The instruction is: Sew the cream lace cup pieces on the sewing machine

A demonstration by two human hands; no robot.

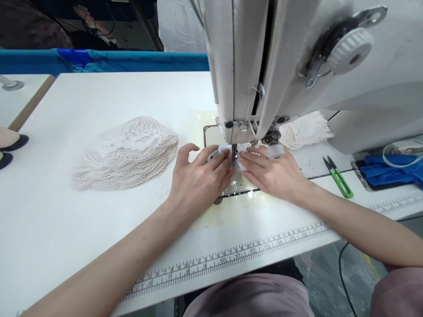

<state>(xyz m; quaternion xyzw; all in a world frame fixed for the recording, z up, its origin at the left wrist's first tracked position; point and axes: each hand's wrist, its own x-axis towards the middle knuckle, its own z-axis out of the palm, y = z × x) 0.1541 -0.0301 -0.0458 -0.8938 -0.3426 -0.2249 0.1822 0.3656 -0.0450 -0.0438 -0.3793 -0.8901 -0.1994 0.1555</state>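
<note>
A white sewing machine [297, 57] stands over the table [66, 229]. Under its presser foot [234, 155] lies a small piece of white lace [242, 166]. My left hand [198, 178] rests flat left of the needle, fingers stretched and pressing the lace down. My right hand [272, 171] lies flat on the right side, fingertips on the same lace beside the foot. Neither hand grips anything. A white thimble-like cap [275, 152] sits just above my right hand.
A stack of white lace pieces [127, 152] lies to the left. More lace [307, 130] sits behind the machine. Green thread snips [339, 177] lie at the right, blue cloth [393, 171] beyond. A ruler strip [231, 257] runs along the front edge.
</note>
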